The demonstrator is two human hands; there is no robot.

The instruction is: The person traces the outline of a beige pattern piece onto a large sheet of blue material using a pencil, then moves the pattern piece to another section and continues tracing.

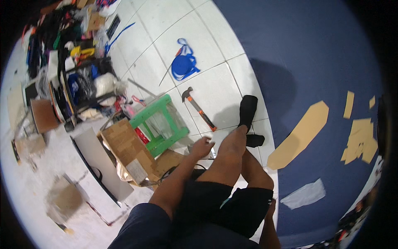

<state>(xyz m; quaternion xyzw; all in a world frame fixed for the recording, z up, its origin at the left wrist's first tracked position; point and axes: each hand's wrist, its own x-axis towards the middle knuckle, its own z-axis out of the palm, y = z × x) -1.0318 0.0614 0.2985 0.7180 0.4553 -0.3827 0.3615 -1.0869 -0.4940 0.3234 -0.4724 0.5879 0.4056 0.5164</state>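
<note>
Just beyond left grip (202, 147), hammer (200, 111) (orange-and-black).

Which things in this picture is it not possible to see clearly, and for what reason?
All in the head view:
Right hand: partly hidden by the shorts; its grip cannot be seen.
Left hand: palm out of sight; whether it holds anything is unclear.
Heap, upper left: small items blurred together.
Clutter, lower right: cut off by the dark border.
</note>
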